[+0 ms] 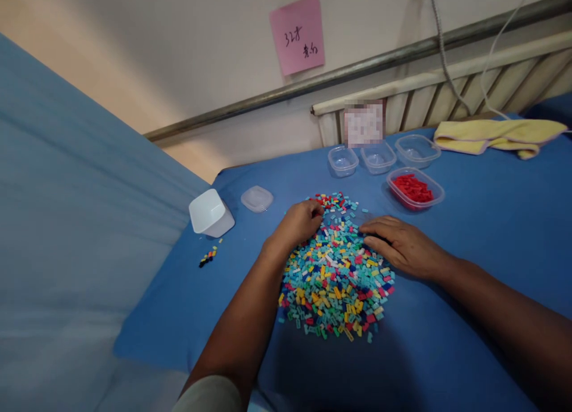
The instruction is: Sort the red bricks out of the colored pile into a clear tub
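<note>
A broad pile of small toy building bricks in many colours lies on the blue cloth. My left hand rests at the pile's upper left, its fingers curled inward among the bricks. Whatever its fingertips hold, if anything, is hidden. At the pile's right edge lies my right hand, palm down, fingers stretched toward the bricks and thumb apart from them. Several red bricks sit close together at the far end of the pile, beside the left fingertips. Beyond my right hand stands a clear tub of red bricks.
Clear plastic tubs stand in a row at the back, near a yellow cloth. Leftward are a white container lying tilted, a clear lid and a few loose bricks. A radiator lines the wall.
</note>
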A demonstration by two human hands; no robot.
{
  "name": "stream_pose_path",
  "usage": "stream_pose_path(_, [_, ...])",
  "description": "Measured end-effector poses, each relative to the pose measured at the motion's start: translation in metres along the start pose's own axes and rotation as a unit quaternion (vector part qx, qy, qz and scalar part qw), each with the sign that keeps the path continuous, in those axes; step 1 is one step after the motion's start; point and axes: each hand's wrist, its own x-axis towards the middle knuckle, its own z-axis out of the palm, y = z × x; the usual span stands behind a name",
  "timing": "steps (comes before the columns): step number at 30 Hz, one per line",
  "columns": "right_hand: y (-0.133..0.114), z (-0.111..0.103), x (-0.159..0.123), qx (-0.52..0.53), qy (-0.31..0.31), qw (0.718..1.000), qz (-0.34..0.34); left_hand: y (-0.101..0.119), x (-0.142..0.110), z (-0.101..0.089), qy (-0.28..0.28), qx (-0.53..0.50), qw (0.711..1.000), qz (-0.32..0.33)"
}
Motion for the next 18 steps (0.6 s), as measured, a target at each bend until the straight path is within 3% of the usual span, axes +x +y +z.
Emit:
stream_pose_path(10, [0.002, 0.002, -0.001, 0.006, 0.002, 1.000, 0.005, 0.013, -0.001, 0.002, -0.004, 0.024, 0.999, 0.030])
stream_pose_path(15, [0.002, 0.002, -0.001, 0.008, 0.005, 1.000, 0.008, 0.008, -0.001, -0.002, 0.004, -0.085, 0.996, 0.001])
stream_pose_path(18, [0.002, 0.002, 0.000, 0.007, 0.002, 1.000, 0.006, 0.005, 0.000, -0.005, 0.021, -0.195, 0.980, -0.036])
